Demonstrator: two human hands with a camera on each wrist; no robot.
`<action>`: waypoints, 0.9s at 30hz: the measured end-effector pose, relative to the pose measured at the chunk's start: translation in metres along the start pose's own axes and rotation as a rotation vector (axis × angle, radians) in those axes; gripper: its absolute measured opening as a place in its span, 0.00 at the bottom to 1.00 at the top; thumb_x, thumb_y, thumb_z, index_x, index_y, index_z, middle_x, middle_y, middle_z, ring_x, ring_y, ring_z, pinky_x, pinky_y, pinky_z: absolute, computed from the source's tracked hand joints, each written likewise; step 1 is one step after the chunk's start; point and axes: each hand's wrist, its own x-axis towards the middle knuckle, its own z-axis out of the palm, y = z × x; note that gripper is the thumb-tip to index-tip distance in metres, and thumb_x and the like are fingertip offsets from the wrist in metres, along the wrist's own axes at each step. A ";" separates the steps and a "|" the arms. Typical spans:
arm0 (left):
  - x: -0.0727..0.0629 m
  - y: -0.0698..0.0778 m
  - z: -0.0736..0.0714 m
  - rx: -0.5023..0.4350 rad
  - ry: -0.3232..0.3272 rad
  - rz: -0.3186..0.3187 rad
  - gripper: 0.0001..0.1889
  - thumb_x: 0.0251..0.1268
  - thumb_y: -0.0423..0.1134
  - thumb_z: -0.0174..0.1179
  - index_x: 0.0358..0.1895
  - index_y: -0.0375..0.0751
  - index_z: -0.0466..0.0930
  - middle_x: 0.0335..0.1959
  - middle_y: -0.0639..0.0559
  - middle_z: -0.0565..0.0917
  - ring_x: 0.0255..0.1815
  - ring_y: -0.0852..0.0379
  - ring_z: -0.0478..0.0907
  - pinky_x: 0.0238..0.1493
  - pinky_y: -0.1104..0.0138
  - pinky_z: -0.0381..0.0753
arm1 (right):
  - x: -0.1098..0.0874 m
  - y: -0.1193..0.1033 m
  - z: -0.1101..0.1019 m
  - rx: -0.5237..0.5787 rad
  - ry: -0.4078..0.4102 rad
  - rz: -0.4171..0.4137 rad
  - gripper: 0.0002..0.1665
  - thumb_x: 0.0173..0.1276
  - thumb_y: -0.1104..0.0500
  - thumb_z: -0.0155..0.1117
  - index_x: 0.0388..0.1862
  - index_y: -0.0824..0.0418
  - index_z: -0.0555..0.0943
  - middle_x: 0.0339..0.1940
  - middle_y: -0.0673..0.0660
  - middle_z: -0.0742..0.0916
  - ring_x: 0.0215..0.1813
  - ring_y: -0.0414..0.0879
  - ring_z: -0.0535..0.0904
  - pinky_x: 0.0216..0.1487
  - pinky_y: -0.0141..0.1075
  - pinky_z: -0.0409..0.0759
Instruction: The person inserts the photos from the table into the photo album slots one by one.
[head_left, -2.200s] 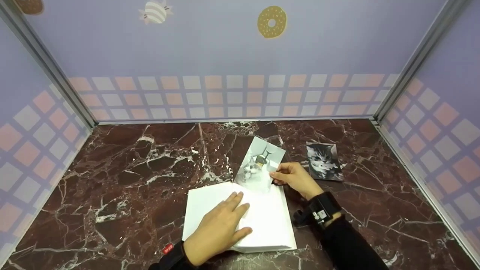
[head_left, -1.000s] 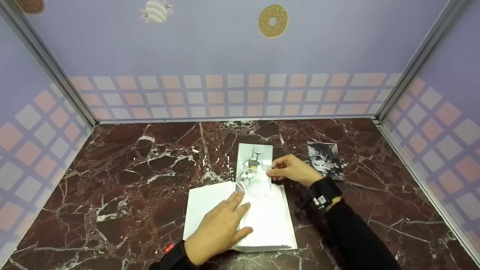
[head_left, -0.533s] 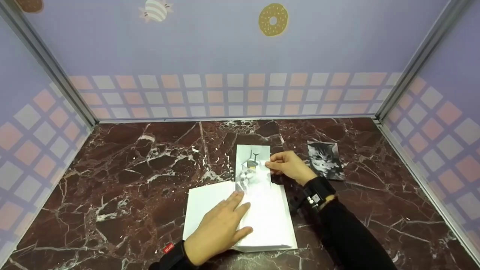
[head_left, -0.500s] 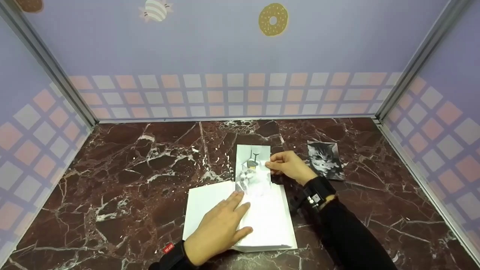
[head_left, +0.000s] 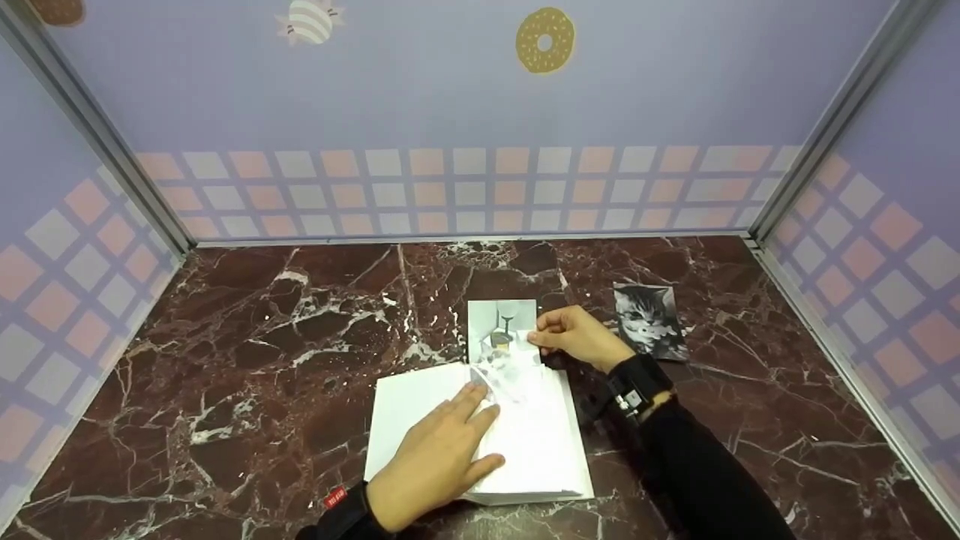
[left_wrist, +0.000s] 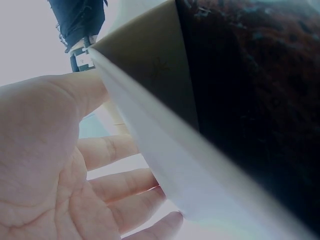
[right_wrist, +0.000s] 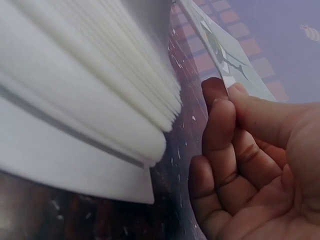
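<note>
A photo album (head_left: 536, 442) with white pages lies open on the marble-patterned table. My left hand (head_left: 439, 454) rests with straight fingers on its pages, near the fold. My right hand (head_left: 581, 337) pinches the right edge of a photo (head_left: 504, 319) between thumb and index finger. The photo stands out past the album's far edge, and its lower part lies under a shiny clear sleeve. In the right wrist view, the thumb and index finger hold the photo (right_wrist: 237, 65) beside the thick stack of album pages (right_wrist: 100, 65). A kitten photo (head_left: 649, 321) lies apart at the right.
Purple walls with pink and white checks enclose the table (head_left: 262, 420) at the back and sides. Dark table surface shows left of the album and beyond it. Each wrist wears a black strap (head_left: 641, 382).
The photo was tilted, then straightened in line with the page. It has since slid toward me, deeper under the clear sleeve, with my right hand on it. My left hand has stayed put.
</note>
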 end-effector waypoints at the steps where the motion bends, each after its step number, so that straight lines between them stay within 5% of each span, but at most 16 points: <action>1: 0.000 0.000 0.000 0.001 0.002 0.001 0.34 0.74 0.59 0.64 0.72 0.39 0.79 0.78 0.36 0.74 0.78 0.39 0.75 0.75 0.48 0.79 | 0.000 -0.001 0.000 -0.004 -0.008 0.002 0.09 0.75 0.62 0.71 0.34 0.64 0.83 0.24 0.46 0.86 0.29 0.39 0.81 0.32 0.27 0.77; 9: 0.001 0.000 0.000 0.005 -0.005 0.001 0.35 0.74 0.60 0.64 0.72 0.39 0.78 0.79 0.36 0.74 0.79 0.39 0.74 0.75 0.48 0.79 | -0.003 -0.009 0.001 -0.021 -0.045 0.033 0.07 0.76 0.61 0.70 0.39 0.64 0.83 0.29 0.48 0.88 0.33 0.41 0.84 0.38 0.30 0.84; 17: 0.002 0.000 -0.001 -0.034 -0.041 -0.019 0.35 0.75 0.59 0.64 0.74 0.38 0.77 0.80 0.35 0.71 0.81 0.39 0.71 0.77 0.47 0.77 | 0.004 -0.013 0.005 0.047 0.043 0.019 0.35 0.79 0.62 0.66 0.80 0.62 0.66 0.46 0.59 0.90 0.44 0.44 0.86 0.51 0.39 0.87; 27: 0.002 0.000 0.000 -0.030 -0.024 -0.024 0.35 0.74 0.58 0.64 0.74 0.38 0.77 0.80 0.35 0.72 0.80 0.39 0.73 0.76 0.48 0.78 | 0.018 -0.015 0.013 -0.080 0.070 -0.064 0.23 0.78 0.63 0.67 0.70 0.60 0.81 0.31 0.50 0.80 0.35 0.47 0.77 0.40 0.35 0.79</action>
